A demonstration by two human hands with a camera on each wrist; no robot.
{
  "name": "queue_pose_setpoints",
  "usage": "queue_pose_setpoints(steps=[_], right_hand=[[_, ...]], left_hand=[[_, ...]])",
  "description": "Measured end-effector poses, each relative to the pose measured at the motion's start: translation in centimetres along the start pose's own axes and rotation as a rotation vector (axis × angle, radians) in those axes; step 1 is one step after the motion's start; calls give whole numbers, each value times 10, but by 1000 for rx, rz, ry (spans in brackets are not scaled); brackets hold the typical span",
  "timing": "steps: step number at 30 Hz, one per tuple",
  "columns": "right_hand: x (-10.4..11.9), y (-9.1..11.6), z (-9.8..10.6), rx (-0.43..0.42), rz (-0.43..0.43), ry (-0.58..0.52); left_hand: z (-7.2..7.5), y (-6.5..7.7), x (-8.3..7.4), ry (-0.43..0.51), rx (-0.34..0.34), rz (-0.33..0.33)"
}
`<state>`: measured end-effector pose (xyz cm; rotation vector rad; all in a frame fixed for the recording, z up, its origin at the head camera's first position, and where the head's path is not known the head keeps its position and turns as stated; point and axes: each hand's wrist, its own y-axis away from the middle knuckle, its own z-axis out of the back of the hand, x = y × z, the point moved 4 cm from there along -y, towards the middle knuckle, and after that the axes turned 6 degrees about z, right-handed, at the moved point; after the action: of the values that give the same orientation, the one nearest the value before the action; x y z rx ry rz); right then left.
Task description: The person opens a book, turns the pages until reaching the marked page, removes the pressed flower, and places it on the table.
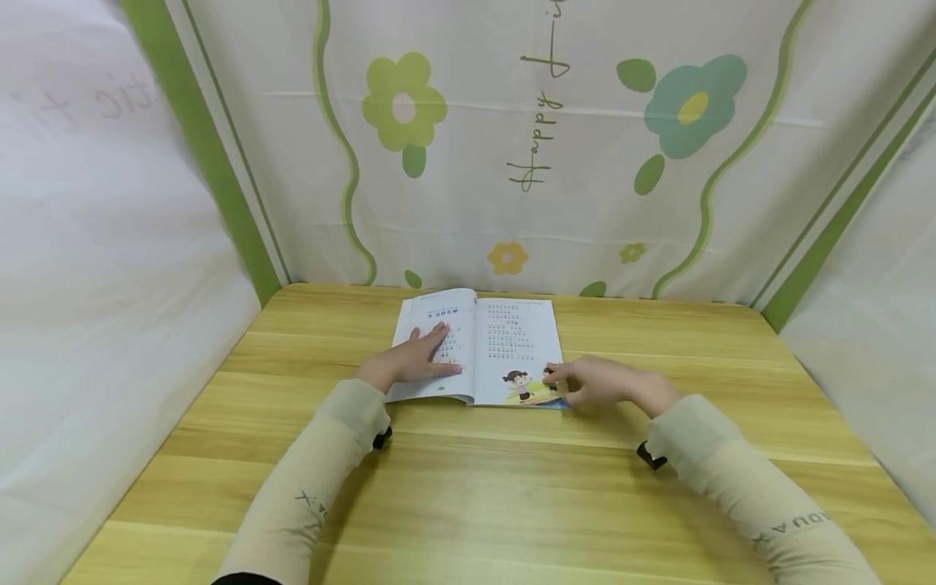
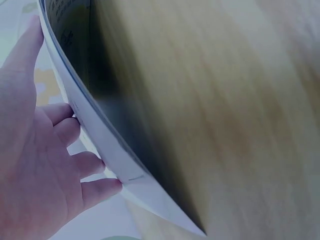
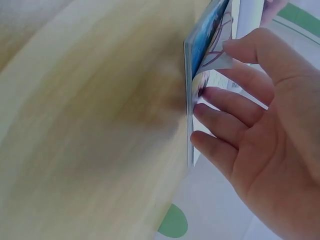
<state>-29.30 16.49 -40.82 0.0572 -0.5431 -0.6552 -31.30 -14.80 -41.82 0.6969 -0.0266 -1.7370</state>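
Observation:
An open book (image 1: 512, 333) lies on the table, with printed text on both pages and a cartoon of children low on the right page. My left hand (image 1: 413, 357) rests on the left page with its fingers spread; in the left wrist view its fingertips touch the paper, which curves up off the table. At the lower right corner my right hand (image 1: 603, 380) pinches a page (image 3: 218, 57) between thumb and index finger. That corner is lifted and bent, and a blue picture shows beneath it. The other fingers of the right hand touch the book.
The wooden table (image 1: 468, 487) spreads around the book. A white curtain (image 1: 475, 203) with flowers and green wavy lines hangs behind its far edge, and more white cloth hangs on both sides. Black bands (image 1: 651, 455) show under the sleeves.

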Motion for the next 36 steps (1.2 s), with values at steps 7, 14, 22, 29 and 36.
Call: queue_pose_setpoints(steps=[7, 14, 22, 29, 36], right_hand=[[-3, 1, 4, -39, 25, 38], [-5, 1, 6, -110, 69, 3], [-7, -4, 4, -260, -35, -24], [-6, -8, 5, -347, -258, -173], [2, -14, 2, -358, -142, -424]], left_hand=[[-1, -3, 3, 4, 4, 0], [-2, -3, 4, 16, 6, -10], [0, -2, 4, 19, 0, -5], [-2, -5, 3, 32, 14, -7], [-3, -5, 2, 33, 12, -16]])
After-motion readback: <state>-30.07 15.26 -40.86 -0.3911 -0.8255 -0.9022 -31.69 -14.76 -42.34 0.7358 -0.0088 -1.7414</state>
